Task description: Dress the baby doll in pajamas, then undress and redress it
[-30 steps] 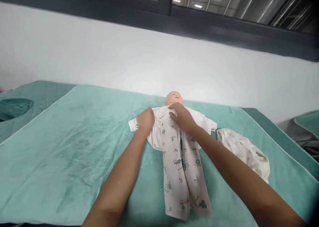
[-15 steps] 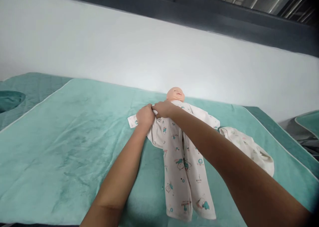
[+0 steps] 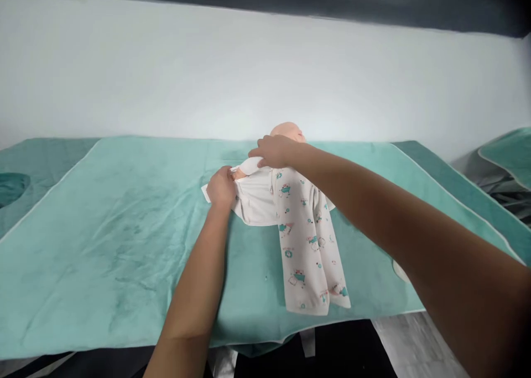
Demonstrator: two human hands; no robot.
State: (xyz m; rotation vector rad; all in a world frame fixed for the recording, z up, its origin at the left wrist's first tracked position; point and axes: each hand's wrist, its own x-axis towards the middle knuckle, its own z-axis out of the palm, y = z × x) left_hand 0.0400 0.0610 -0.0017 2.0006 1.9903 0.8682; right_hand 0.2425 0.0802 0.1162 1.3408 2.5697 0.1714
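Note:
A baby doll (image 3: 286, 129) lies on its back on the green cover, its head partly behind my right hand. On it is a white baby romper (image 3: 305, 245) with teal and pink prints, its legs stretched toward me. The romper's left-side panel (image 3: 257, 201) is spread open, with the plain inside showing. My left hand (image 3: 222, 187) is closed around the sleeve, whose cuff pokes out past it; a bit of the doll's arm (image 3: 238, 174) shows beside the fingers. My right hand (image 3: 274, 150) pinches the romper's edge near the shoulder, below the doll's head.
The green cover (image 3: 124, 239) spreads over the table, with a white wall (image 3: 166, 73) behind it. Partly hidden by my right forearm, a white cloth (image 3: 400, 271) lies on the right. More green fabric (image 3: 508, 154) is at the far right.
My hands have moved apart, the right one up toward the doll's shoulder, drawing the romper's edge. The inner panel and doll's arm now show more. The view has shifted and levelled.

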